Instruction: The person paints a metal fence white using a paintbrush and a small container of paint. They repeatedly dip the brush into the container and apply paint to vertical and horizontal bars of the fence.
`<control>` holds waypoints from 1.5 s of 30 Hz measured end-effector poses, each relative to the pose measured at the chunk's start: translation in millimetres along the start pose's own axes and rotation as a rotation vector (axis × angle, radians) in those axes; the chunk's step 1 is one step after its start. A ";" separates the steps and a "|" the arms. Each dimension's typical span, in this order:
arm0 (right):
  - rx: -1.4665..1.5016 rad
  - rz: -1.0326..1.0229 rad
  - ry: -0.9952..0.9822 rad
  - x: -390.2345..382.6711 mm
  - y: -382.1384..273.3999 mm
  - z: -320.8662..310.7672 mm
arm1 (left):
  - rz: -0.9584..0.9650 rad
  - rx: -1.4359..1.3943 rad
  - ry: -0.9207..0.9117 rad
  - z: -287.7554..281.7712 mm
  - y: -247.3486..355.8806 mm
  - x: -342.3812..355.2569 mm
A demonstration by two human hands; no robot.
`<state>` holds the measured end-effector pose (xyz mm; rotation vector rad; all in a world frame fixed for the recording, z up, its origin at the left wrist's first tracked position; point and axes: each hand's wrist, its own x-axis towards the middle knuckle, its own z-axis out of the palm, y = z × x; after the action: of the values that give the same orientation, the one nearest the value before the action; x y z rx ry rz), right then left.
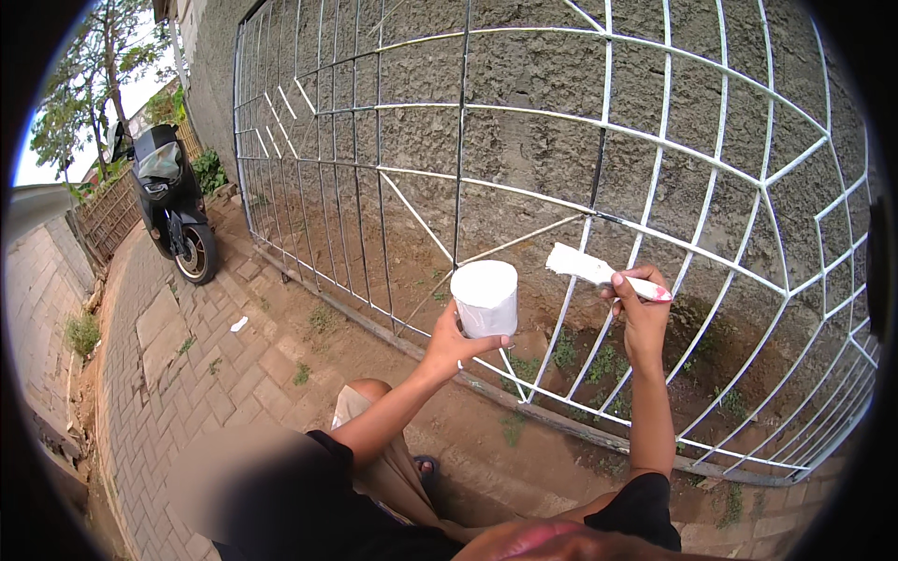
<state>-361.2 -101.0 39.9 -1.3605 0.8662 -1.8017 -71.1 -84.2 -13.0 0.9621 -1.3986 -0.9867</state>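
My left hand [456, 342] is wrapped round a white cup-shaped container [488, 311], its top filled with white up to the rim. In my right hand [642, 310] is a paintbrush [589, 266], gripped by its handle, with white-coated bristles pointing left. The brush is held above and to the right of the container, apart from it. Both are in front of a metal grille [613, 224]. Many of its bars are white, mostly on the right, while several on the left and some uprights in the middle are dark.
Behind the grille rises a rough grey wall [533, 103]. A black motor scooter [168, 196] is parked at the far left on a brick-paved path [201, 369]. A small white scrap [239, 323] lies on the paving. Low weeds [608, 360] grow along the grille's foot.
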 end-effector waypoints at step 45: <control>-1.091 -0.711 0.886 -12.7 23.9 61.0 | -0.154 -0.327 -0.060 -3.2 -24.3 38.2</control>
<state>-296.1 -108.6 27.1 -1.5640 2.3019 -2.7162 -69.5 -128.2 -23.8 0.8083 -1.1767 -1.3226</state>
